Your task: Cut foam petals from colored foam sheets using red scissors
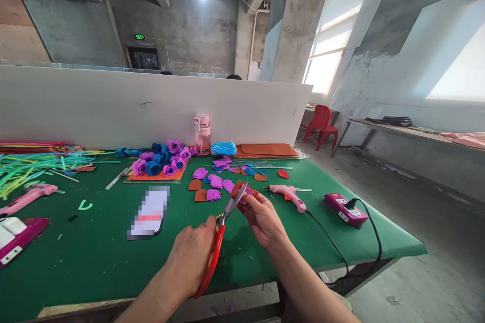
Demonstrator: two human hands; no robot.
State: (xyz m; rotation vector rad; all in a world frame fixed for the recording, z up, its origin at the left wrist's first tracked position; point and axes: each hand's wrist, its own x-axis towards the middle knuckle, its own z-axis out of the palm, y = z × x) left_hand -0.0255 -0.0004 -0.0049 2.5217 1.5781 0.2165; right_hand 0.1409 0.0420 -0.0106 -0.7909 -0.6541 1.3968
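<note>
Red-handled scissors [215, 261] are in my left hand [193, 252], its fingers wrapped round the handles. Their blades point up and away, reaching the brown and purple felt pieces [238, 189]. Those pieces are pinched between the thumb and fingers of my right hand [263, 217]. Whether the blades are cutting through the felt I cannot tell. Just beyond my hands, loose purple petals [215, 181] and brown petals [200, 195] lie scattered on the green table [242, 267]. A pink glue gun [288, 196] rests to the right of my right hand.
Purple and blue felt flowers [162, 158] are piled at the back, near a pink bottle [202, 131]. A phone [149, 212] lies left of my hands. Pipe cleaners [41, 161] cover the left. A purple power strip [346, 209] with a black cable sits right. A white partition [151, 106] stands behind.
</note>
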